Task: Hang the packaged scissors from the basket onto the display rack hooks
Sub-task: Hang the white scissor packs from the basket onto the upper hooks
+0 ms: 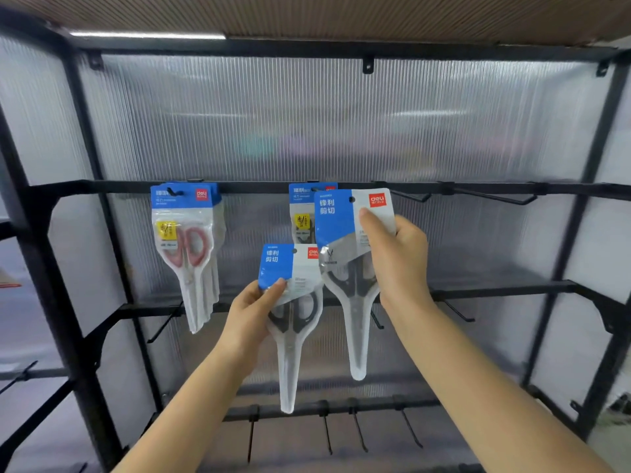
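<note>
You face the black display rack point(341, 186), its ribbed translucent back panel point(341, 124) filling the far side, with three crossbars one below the other. On the top bar, at the left, a stack of packaged red-handled scissors point(187, 240) hangs from a hook. Near the middle of that bar another yellow-labelled pack point(302, 216) hangs, mostly hidden behind what you hold. To the right, two bare hooks point(495, 198) stick out toward you. Your right hand point(397, 257) grips a packaged black-handled scissors point(348, 261) raised to the top bar, thumb pressed on the card front, other fingers curled behind it. Your left hand point(254, 307) pinches a second, lower pack point(293, 302) by its card, thumb in front, fingers wrapped behind
</note>
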